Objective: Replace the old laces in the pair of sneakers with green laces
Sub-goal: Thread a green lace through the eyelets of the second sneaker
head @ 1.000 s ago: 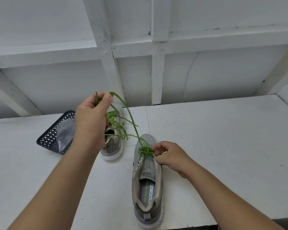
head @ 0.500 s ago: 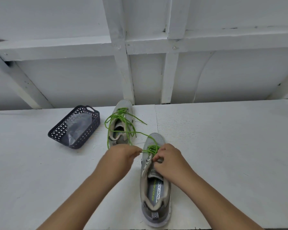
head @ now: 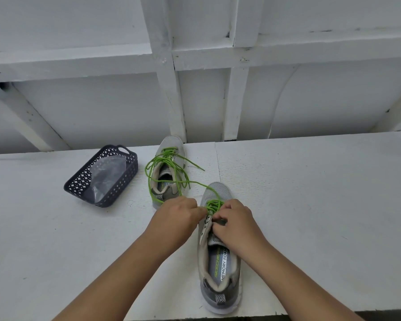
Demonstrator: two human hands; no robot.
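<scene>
Both hands, left [head: 175, 220] and right [head: 234, 224], pinch the green lace [head: 212, 205] over the near sneaker [head: 219, 274].

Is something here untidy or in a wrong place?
The far sneaker is laced but untied: its green lace sprawls in loose loops over the shoe and onto the white table. The dark basket sits askew. Nothing looks damaged.

White tabletop [head: 310, 193], white-framed wall [head: 102, 107]
</scene>
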